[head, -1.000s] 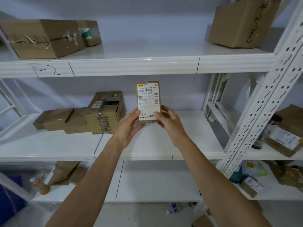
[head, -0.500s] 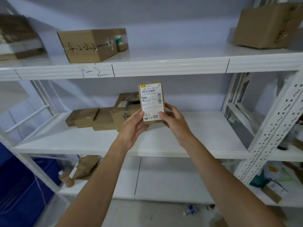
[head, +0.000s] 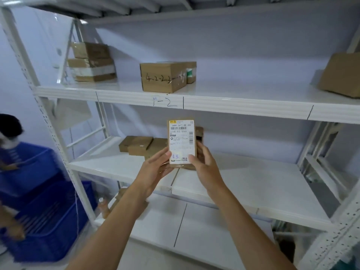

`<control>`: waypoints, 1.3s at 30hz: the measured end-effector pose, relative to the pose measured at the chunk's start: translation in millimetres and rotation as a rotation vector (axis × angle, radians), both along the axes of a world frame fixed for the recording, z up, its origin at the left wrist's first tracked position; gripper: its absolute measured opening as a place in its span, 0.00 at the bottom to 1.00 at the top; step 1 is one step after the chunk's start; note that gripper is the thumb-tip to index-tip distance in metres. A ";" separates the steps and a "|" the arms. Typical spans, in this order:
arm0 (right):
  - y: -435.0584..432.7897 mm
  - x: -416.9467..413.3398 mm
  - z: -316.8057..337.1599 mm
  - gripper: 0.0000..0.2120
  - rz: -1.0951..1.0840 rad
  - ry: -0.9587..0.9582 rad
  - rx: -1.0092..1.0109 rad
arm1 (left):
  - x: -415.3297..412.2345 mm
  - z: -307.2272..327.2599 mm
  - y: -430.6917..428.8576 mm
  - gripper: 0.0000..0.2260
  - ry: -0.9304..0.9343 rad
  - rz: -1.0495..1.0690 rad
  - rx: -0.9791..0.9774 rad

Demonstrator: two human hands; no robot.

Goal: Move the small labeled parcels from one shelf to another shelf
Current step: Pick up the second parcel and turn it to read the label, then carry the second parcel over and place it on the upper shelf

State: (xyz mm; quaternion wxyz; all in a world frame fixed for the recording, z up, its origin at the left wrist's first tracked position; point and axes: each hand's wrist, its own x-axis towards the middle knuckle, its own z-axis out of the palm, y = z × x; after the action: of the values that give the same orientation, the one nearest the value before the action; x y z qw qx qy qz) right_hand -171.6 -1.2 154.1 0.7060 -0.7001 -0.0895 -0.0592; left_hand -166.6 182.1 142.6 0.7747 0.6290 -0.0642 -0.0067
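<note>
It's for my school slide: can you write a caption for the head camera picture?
Both hands, left hand and right hand, hold a small labeled parcel upright before white shelves.

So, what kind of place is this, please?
Probably a parcel storeroom or sorting depot: white metal shelving with handwritten bay marks, taped cardboard boxes on it, and a small parcel with a barcode label held in both hands. Blue crates stand at the left.

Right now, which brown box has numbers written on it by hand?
The box in the middle of the upper shelf. Black marker numbers run across its front; the other boxes there show none.
</note>
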 end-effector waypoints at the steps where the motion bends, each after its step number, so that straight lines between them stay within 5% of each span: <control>1: 8.7 -1.6 0.3 0.26 -0.002 -0.005 -0.004 | -1.2 -0.4 9.2 0.21 -0.001 -0.003 -0.001; 20: 281.1 62.6 17.3 0.22 -0.147 -0.019 -0.042 | 94.6 10.5 285.6 0.20 0.046 -0.106 0.015; 39: 367.1 151.2 2.2 0.19 -0.104 -0.115 0.050 | 155.2 6.4 370.5 0.17 0.042 -0.023 0.003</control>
State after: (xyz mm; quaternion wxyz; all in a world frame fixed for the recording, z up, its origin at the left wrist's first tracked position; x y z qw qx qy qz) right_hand -20.3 365.9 156.3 0.7129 -0.6814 -0.0920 -0.1378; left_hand -11.3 552.6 149.0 0.7748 0.6291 -0.0551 -0.0291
